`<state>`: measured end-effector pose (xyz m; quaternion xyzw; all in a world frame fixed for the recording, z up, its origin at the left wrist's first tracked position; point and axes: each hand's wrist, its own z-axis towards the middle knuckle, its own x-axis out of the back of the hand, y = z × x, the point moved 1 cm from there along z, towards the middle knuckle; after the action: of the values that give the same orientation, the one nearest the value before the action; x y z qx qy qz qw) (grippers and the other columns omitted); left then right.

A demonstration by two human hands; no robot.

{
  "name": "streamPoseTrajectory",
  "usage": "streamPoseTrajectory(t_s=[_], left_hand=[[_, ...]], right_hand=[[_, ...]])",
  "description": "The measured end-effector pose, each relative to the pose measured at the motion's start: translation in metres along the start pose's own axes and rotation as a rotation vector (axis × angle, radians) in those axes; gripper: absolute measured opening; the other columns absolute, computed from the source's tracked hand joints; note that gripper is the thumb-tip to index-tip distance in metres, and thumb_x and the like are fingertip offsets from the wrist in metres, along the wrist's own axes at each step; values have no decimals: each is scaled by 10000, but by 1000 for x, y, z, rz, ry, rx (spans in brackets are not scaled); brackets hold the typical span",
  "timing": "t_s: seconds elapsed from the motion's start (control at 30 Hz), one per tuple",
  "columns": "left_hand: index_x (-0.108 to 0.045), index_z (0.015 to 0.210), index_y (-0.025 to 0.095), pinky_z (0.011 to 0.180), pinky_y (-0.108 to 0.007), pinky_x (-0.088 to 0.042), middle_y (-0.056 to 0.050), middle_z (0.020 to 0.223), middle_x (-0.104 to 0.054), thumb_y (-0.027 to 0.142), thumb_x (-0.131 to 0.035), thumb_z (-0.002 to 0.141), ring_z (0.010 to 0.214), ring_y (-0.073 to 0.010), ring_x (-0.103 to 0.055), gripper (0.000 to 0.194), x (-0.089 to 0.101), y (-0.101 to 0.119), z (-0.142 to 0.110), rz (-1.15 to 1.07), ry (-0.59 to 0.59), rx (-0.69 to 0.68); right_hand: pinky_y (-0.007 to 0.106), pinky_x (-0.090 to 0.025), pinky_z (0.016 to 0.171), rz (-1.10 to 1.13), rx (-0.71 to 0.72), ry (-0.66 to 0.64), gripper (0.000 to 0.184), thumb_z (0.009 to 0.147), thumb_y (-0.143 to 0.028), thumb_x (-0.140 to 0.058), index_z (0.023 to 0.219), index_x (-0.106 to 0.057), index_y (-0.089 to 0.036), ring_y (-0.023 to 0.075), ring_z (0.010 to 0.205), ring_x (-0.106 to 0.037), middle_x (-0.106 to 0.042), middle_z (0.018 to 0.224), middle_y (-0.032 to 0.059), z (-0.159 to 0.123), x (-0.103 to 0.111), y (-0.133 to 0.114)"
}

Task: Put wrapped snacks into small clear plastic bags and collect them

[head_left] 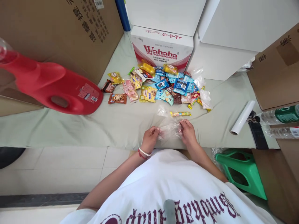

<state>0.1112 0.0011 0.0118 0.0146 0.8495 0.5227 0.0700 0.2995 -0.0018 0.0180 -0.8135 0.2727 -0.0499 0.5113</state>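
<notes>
Between my two hands a clear plastic bag (169,131) is stretched out near the table's front edge. My left hand (150,137) pinches its left side, and my right hand (187,130) grips the right side. Just beyond the bag lie a yellow snack stick (180,114) and a crumpled bit of clear plastic (162,111). Farther back is a pile of wrapped snacks in several colours, among them a brown cookie packet (117,98), a yellow cookie packet (148,94) and a dark blue packet (181,86).
A white Wahaba-style water carton (161,49) reading "Wahaha" backs the snacks. A large red bottle (58,84) lies at left beside a cardboard box (70,31). Toward the right are a white roll (243,117), clear bottles (283,115) and a green stool (243,171) below.
</notes>
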Motion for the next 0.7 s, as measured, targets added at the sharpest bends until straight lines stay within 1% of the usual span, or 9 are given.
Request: streamPoseTrajectory(t_s=[0.07,0.2,0.27,0.33,0.4,0.43,0.53,0.63,0.7], left_hand=[[-638,728,195,573,-292,-478,-33,724,-688,622,-697,780,643,-173,-593,434,10,-6,1,-5,13,79],[-598,695,202,472,-266,-386,-30,692,-654,594,-649,823,582,-164,-577,415,34,-5,0,83,36,132],[-558,670,212,481,-260,-366,-9,646,-606,556,-636,849,562,-150,-543,396,44,4,-2,158,92,63],[-555,704,219,529,-255,-402,7,644,-578,538,-646,862,613,-153,-545,367,46,16,-5,206,121,-54],[-604,822,225,607,-258,-463,-14,783,-638,561,-665,860,776,-180,-608,343,34,27,-6,172,56,-116],[-633,911,232,647,-269,-490,-34,897,-669,585,-672,854,879,-199,-630,360,23,31,-6,126,-9,-101],[-657,1122,237,742,-307,-520,-81,1116,-682,642,-706,817,1035,-235,-637,510,-21,35,-2,-54,-218,39],[-647,1060,200,720,-290,-492,-64,965,-681,614,-811,729,871,-192,-646,554,-60,30,6,-252,-307,140],[-640,989,183,658,-266,-458,-34,855,-657,568,-874,664,746,-151,-614,555,-71,25,12,-323,-336,169]], right_hand=[[194,-207,325,32,-60,-7,385,733,-505,-748,769,-476,-235,55,410,-315,-497,617,-79,-1,-1,2],[182,-189,312,70,-78,-10,407,736,-511,-767,796,-469,-240,46,381,-294,-466,583,-96,-7,3,-1],[176,-198,317,82,-35,-31,415,751,-518,-776,804,-474,-239,42,382,-299,-464,589,-97,-10,6,-3],[174,-206,324,78,-2,-80,433,764,-540,-783,803,-472,-241,42,386,-298,-461,595,-94,-14,7,-5],[174,-207,331,77,7,-142,454,766,-565,-789,805,-471,-244,46,393,-296,-453,597,-90,-19,4,-6],[175,-205,335,84,9,-169,460,765,-573,-792,807,-472,-245,48,396,-291,-446,595,-89,-22,1,-6],[180,-213,348,136,2,-241,467,765,-576,-798,805,-471,-245,47,389,-252,-415,578,-93,-30,-9,-7],[182,-217,349,203,-24,-296,481,756,-569,-810,799,-456,-247,43,375,-210,-372,559,-104,-37,-13,-11],[182,-215,348,222,-27,-303,472,763,-561,-807,803,-457,-247,44,376,-204,-358,560,-105,-39,-9,-15]])
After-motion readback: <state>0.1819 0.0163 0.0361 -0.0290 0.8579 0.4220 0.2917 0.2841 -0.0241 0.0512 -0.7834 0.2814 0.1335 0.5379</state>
